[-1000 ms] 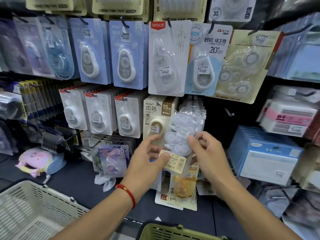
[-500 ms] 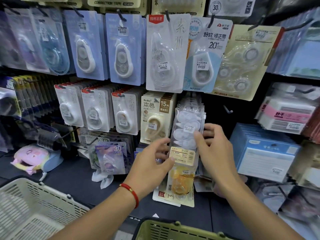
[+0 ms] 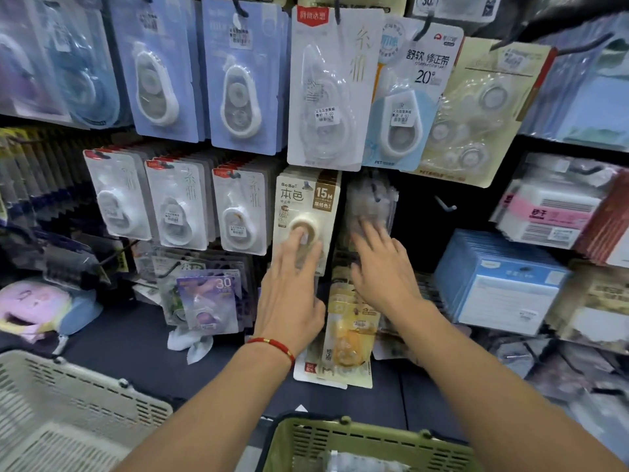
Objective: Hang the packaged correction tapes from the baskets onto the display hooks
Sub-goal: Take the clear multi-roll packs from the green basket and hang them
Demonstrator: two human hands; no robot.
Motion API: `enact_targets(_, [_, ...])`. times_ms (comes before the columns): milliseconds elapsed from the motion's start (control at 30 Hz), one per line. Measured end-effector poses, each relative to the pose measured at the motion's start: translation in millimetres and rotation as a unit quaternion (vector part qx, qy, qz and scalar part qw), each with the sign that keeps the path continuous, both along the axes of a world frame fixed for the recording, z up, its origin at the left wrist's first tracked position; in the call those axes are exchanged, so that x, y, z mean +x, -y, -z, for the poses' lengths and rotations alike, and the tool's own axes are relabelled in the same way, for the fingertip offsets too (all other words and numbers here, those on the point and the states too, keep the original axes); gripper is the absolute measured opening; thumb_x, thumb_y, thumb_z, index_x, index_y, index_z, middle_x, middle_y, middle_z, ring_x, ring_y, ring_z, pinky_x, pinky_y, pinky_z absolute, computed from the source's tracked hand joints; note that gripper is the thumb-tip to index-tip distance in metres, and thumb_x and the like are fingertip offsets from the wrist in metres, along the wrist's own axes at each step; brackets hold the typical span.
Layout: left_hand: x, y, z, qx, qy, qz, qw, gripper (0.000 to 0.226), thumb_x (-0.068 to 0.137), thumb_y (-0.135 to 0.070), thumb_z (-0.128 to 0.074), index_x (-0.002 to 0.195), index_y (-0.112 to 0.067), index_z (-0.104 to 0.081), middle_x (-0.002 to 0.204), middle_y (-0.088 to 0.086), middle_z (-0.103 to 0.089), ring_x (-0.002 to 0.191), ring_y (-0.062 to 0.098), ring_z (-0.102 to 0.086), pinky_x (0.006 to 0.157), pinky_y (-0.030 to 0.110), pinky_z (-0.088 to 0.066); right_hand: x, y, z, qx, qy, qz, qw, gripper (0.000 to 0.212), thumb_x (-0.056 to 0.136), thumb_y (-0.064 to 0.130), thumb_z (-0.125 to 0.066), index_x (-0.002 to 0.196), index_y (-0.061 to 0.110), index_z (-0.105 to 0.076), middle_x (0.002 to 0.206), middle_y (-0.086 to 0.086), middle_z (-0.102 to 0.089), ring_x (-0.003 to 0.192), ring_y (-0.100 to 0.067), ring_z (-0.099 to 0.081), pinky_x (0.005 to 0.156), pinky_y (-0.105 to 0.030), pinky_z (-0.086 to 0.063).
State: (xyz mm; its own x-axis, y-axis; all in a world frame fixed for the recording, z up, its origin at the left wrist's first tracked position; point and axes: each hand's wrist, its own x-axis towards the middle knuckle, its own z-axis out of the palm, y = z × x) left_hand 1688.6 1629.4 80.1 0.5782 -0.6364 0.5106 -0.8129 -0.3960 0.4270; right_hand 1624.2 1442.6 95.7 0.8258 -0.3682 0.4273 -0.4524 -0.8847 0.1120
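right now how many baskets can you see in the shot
2. A white basket sits at the lower left, and a green basket sits at the bottom centre between the forearms. Both are cut off by the frame; others may lie out of view.

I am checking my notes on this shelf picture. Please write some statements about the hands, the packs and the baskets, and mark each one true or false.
1. The left hand lies with straight fingers on the beige 15M pack. True.
2. The right hand grips a pack far away from the shelf. False: its fingers are spread against the clear packs hanging on a hook.
3. A red bracelet is on the left wrist. True.
4. The green basket stands left of the white basket. False: it stands to the right.
5. Both hands are empty. True.
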Motion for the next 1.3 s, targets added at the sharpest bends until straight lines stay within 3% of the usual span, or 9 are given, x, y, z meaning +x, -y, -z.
enact_targets(400, [10,-9,8,0.019,0.012,0.039,0.999,0.098,0.085,-0.003,-0.064,0.168,-0.024,-0.015,0.176,-0.005,0.011,0.161,0.021,-0.006,0.126,0.041,-0.029,42,57,-14,0.124,-0.118,-0.008,0.985,0.096,0.095,0.02,-0.066,0.168,0.027,-0.004,0.174,0.006,0.018,0.163,-0.028,-0.003,0.124,-0.049,-0.033])
enact_targets(500, [8,-11,7,0.03,0.017,0.039,0.999,0.088,0.087,-0.004,-0.064,0.165,-0.019,-0.026,0.176,-0.003,0.007,0.16,0.023,-0.01,0.124,0.042,-0.03,33,50,-21,0.13,-0.074,-0.025,0.988,0.091,0.094,0.014,-0.06,0.168,0.024,-0.007,0.176,-0.005,-0.005,0.156,-0.034,-0.029,0.114,-0.048,-0.046])
enact_targets(700, [-10,-18,24,0.136,0.074,0.073,0.985,0.065,0.087,-0.007,-0.061,0.15,-0.018,-0.049,0.162,0.004,-0.039,0.146,0.03,-0.035,0.109,0.047,-0.04,-48,16,-10,0.149,-0.003,-0.086,0.985,0.034,0.1,0.016,-0.054,0.132,0.015,-0.066,0.129,-0.007,-0.067,0.116,-0.03,-0.064,0.096,-0.048,-0.054])
enact_targets(800, [-42,-21,59,0.27,0.148,0.145,0.94,0.057,0.088,-0.013,-0.057,0.145,-0.022,-0.051,0.152,0.003,-0.046,0.139,0.03,-0.04,0.107,0.045,-0.038,-108,-1,20,0.179,-0.064,-0.083,0.978,0.023,0.099,0.022,-0.054,0.111,0.024,-0.073,0.097,-0.001,-0.077,0.089,-0.025,-0.07,0.079,-0.045,-0.057])
enact_targets(900, [-78,-27,101,0.393,0.159,0.201,0.883,0.052,0.091,-0.015,-0.05,0.143,-0.024,-0.05,0.149,0.003,-0.048,0.137,0.029,-0.042,0.108,0.045,-0.037,-156,-8,68,0.24,-0.204,-0.045,0.948,0.024,0.1,0.022,-0.056,0.117,0.02,-0.072,0.109,-0.005,-0.077,0.098,-0.03,-0.07,0.085,-0.042,-0.055])
enact_targets(1033, [-129,-43,166,0.483,0.024,0.221,0.847,0.053,0.094,-0.017,-0.053,0.146,-0.026,-0.051,0.154,0.001,-0.046,0.144,0.025,-0.04,0.114,0.041,-0.037,-218,-25,157,0.316,-0.385,0.016,0.867,0.015,0.101,0.027,-0.059,0.109,0.021,-0.071,0.115,-0.009,-0.068,0.1,-0.031,-0.064,0.093,-0.041,-0.051])
enact_targets(1133, [-167,-65,215,0.467,-0.137,0.183,0.854,0.045,0.099,-0.021,-0.056,0.144,-0.026,-0.054,0.149,0.003,-0.052,0.14,0.023,-0.045,0.112,0.037,-0.042,-270,-45,231,0.408,-0.447,0.091,0.791,0.058,0.1,0.044,-0.064,0.149,0.016,-0.051,0.154,-0.011,-0.051,0.134,-0.032,-0.055,0.108,-0.041,-0.047])
enact_targets(1233, [-197,-84,241,0.425,-0.254,0.134,0.858,0.041,0.098,-0.017,-0.058,0.137,-0.025,-0.06,0.141,0.003,-0.059,0.131,0.021,-0.054,0.107,0.03,-0.045,-312,-77,283,0.495,-0.395,0.142,0.761,0.1,0.088,0.049,-0.078,0.165,0.019,-0.022,0.17,-0.008,-0.029,0.152,-0.031,-0.035,0.122,-0.045,-0.035])
enact_targets(1300, [-207,-90,246,0.384,-0.312,0.106,0.862,0.036,0.096,-0.013,-0.06,0.13,-0.024,-0.065,0.135,0.003,-0.063,0.122,0.021,-0.061,0.1,0.025,-0.048,-324,-91,299,0.498,-0.354,0.155,0.777,0.101,0.085,0.036,-0.083,0.163,0.019,-0.022,0.166,-0.01,-0.034,0.149,-0.031,-0.037,0.118,-0.04,-0.038])
